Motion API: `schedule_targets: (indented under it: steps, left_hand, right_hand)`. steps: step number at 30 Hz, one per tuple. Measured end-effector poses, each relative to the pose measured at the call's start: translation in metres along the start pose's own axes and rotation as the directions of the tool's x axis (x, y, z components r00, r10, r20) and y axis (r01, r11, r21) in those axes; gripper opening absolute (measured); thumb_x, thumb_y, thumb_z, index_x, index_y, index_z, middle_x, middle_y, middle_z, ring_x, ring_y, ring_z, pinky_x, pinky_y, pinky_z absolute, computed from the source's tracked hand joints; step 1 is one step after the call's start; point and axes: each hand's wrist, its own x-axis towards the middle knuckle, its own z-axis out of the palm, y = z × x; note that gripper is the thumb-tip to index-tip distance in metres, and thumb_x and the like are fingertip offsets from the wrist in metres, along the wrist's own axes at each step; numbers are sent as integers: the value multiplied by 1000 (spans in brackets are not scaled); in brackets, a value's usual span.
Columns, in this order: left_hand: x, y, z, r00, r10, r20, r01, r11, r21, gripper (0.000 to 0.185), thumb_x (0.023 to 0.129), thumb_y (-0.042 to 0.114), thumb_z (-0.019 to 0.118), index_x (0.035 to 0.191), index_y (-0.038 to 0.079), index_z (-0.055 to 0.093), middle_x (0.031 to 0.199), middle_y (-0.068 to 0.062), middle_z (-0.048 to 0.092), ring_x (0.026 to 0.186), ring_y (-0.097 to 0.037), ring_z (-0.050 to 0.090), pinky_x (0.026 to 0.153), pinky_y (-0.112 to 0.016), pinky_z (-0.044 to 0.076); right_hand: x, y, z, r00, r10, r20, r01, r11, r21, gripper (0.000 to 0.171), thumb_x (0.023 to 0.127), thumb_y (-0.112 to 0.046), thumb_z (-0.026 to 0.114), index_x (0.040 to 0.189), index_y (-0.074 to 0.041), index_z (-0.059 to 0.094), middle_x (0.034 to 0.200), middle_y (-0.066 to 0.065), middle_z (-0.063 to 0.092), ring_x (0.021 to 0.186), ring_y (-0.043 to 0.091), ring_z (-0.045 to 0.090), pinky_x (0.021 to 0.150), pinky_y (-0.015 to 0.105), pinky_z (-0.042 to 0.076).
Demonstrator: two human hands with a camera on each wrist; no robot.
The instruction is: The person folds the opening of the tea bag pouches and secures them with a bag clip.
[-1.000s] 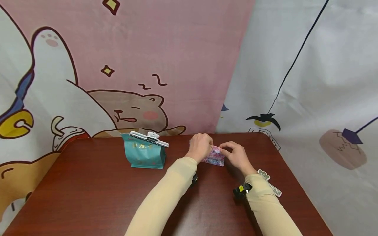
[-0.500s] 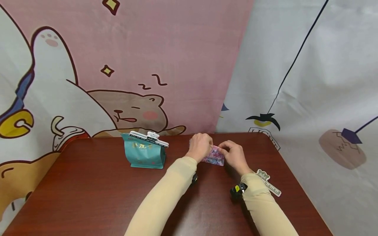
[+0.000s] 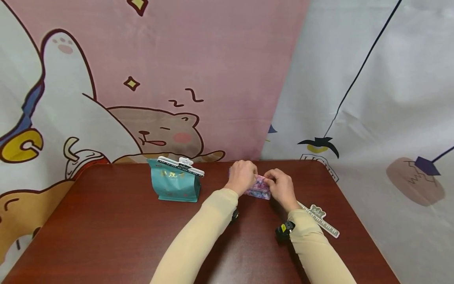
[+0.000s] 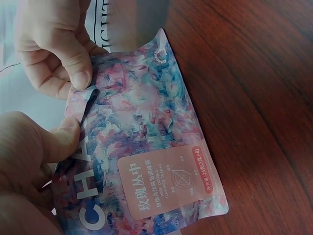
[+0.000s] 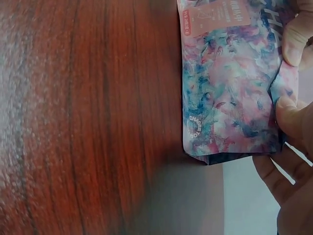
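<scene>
A pink, blue and purple tea pouch (image 4: 146, 117) stands near the back of the table, with a pale label and large white letters on its front. My left hand (image 3: 242, 177) grips its top edge on the left, thumb on the front. At the right end of that edge, my right hand (image 3: 282, 188) pinches it between thumb and fingers. Between the two thumbs the top edge is folded over, its dark inner side showing in the left wrist view. In the head view my left hand hides much of the pouch.
A teal bag (image 3: 173, 183) stands to the left, its top held by a white ruler-marked clip (image 3: 181, 165). A similar clip (image 3: 324, 223) lies on the brown table (image 3: 124, 236) beside my right sleeve. A cartoon-printed cloth (image 3: 227, 79) hangs right behind the table.
My right hand and forearm have shifted slightly left, the thumb closer in on the pouch's top edge. More of the loose clip shows. My left hand stays in place on the pouch.
</scene>
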Motion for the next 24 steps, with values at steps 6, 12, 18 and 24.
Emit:
schedule_targets:
  steps: [6,12,18,24]
  left_hand:
    - [0,1,-1,1000,5,15,-5,1000,-1,14,90,20,77,76,22,82,76,8,75,74,-16,67,71,-31,55]
    - [-1,0,0,1000,1,21,-1,1000,1,14,90,24,78,77,22,82,78,8,75,75,-16,68,73,-31,55]
    - [-1,0,0,1000,10,19,-11,1000,14,12,89,24,79,77,22,82,77,8,75,74,-15,68,73,-31,55]
    - [-1,1,-1,999,32,24,-34,998,46,9,90,26,79,83,23,84,81,9,77,76,-15,70,74,-31,56]
  right_hand:
    - [0,-1,-1,1000,18,2,-18,1000,16,14,84,4,80,83,-7,71,80,9,67,72,27,64,65,43,48]
    - [-1,-1,0,999,36,24,-36,999,15,11,85,3,79,85,-5,72,82,10,67,75,28,65,67,43,49]
    - [0,-1,0,999,38,38,-38,999,-2,9,85,2,79,85,-4,72,81,10,65,74,29,64,67,44,49]
    - [1,-2,-1,998,48,38,-47,999,-14,8,85,1,79,85,-4,72,81,10,65,74,30,62,68,45,48]
